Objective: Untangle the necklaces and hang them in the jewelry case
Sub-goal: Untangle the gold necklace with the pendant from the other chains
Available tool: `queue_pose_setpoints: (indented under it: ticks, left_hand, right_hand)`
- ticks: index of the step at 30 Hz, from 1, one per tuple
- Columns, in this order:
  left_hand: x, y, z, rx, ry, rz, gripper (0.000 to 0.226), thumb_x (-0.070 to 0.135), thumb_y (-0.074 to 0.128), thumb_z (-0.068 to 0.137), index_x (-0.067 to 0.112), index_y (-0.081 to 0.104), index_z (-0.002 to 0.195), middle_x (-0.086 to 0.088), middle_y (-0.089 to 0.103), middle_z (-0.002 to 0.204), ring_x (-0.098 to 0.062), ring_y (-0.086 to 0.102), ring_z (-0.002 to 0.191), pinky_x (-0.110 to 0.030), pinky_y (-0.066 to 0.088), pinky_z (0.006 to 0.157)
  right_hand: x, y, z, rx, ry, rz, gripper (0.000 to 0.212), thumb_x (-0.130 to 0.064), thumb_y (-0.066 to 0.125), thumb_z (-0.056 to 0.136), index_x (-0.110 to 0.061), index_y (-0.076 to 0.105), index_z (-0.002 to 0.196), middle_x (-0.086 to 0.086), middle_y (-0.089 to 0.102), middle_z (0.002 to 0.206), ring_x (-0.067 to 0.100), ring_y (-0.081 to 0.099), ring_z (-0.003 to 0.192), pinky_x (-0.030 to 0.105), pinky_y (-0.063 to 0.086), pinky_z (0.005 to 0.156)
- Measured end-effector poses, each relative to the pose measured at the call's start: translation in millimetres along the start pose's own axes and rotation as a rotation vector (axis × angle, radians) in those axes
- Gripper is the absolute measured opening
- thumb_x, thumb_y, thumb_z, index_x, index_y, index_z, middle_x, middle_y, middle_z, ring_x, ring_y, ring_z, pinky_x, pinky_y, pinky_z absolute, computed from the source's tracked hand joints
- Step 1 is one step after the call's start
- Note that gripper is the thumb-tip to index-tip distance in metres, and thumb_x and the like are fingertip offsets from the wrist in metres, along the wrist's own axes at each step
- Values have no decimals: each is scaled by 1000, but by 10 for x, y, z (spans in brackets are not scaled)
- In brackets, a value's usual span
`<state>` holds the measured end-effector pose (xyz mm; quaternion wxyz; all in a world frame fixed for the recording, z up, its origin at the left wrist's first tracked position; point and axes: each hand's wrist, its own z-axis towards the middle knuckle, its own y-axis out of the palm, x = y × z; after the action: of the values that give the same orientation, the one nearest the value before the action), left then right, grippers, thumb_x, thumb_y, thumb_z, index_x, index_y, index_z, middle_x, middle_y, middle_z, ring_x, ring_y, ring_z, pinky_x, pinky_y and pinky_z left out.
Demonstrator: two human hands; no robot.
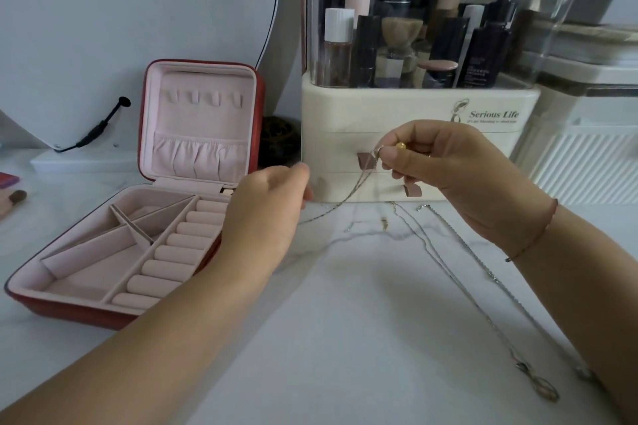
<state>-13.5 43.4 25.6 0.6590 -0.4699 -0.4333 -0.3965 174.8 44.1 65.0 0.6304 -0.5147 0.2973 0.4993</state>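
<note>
Well left of the grip, open case (200, 121) with bare hooks (203, 98) in the lid: nothing hung yet. Curls the left hand (266, 214) at the low end of a thin chain (345, 198); cannot tell whether pinching it, fingertips hidden. Pinches the chain's top, by a gold bead (400, 146), between thumb and forefinger of the right hand (445, 166). Below that pinch, more necklaces (490, 321) loose on the table (328, 338), seemingly separated. Judged early: all hanging left.
</note>
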Motion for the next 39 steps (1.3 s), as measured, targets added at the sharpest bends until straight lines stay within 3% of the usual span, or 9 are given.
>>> queue_pose_setpoints:
  ticks: [3,5,8,12,17,20,27,35,39]
  left_hand:
    - [-10,18,-13,-31,72,50,33,40,52,86,18,68,67,7,69,70,-3,59,67,-30,47,73]
    - [32,47,-39,-125,98,-52,26,30,56,90,21,72,72,13,72,75,6,61,72,-15,46,72]
    - [76,73,-86,-312,106,-211,18,30,59,88,21,74,85,7,75,85,-1,67,86,-13,46,80]
    - [101,69,-118,-419,77,-312,27,40,64,71,21,74,87,7,75,82,1,67,82,-10,48,78]
    - [114,82,-113,-408,19,-327,13,28,70,73,20,74,82,5,75,77,1,68,76,-6,46,71]
    - [134,85,-124,-405,31,-332,11,28,70,74,20,74,80,5,75,76,2,67,76,-5,45,71]
    - [148,110,-149,-372,59,-333,3,17,72,78,16,73,81,-1,76,82,-6,70,81,-9,48,73]
    - [146,101,-140,-307,90,-287,13,9,66,81,18,71,75,12,68,63,6,60,63,-5,43,65]
    - [126,101,-113,-263,72,-267,16,7,66,79,19,67,70,13,61,60,4,53,58,-6,41,62]
  right_hand:
    - [-12,12,-15,-53,-33,-37,10,-29,74,75,-22,74,82,7,68,78,7,51,61,32,41,78]
    - [-32,19,-24,-108,-39,17,15,-22,72,73,-14,74,85,14,66,76,8,49,59,21,44,65]
    - [-20,24,-27,-167,-30,63,23,-21,71,71,-8,73,90,22,66,80,17,49,63,18,45,60]
    - [2,19,-20,-202,-1,115,25,-20,68,74,-5,73,94,13,66,79,14,50,65,17,45,59]
    - [-20,42,-37,-196,-8,110,26,-24,68,72,-8,74,91,25,67,90,15,48,64,17,43,57]
    - [-10,63,-34,-194,-8,103,24,-24,69,72,-8,75,89,29,64,86,17,45,64,18,41,54]
    - [20,76,-18,-175,-7,127,22,-24,71,73,-7,75,86,9,61,63,14,45,57,18,38,49]
    - [-18,56,-32,-220,22,94,23,-20,72,70,-6,73,89,9,63,66,16,48,58,18,38,50]
    - [0,66,-28,-206,30,18,11,-11,74,76,-7,72,86,8,62,66,22,44,62,23,38,55]
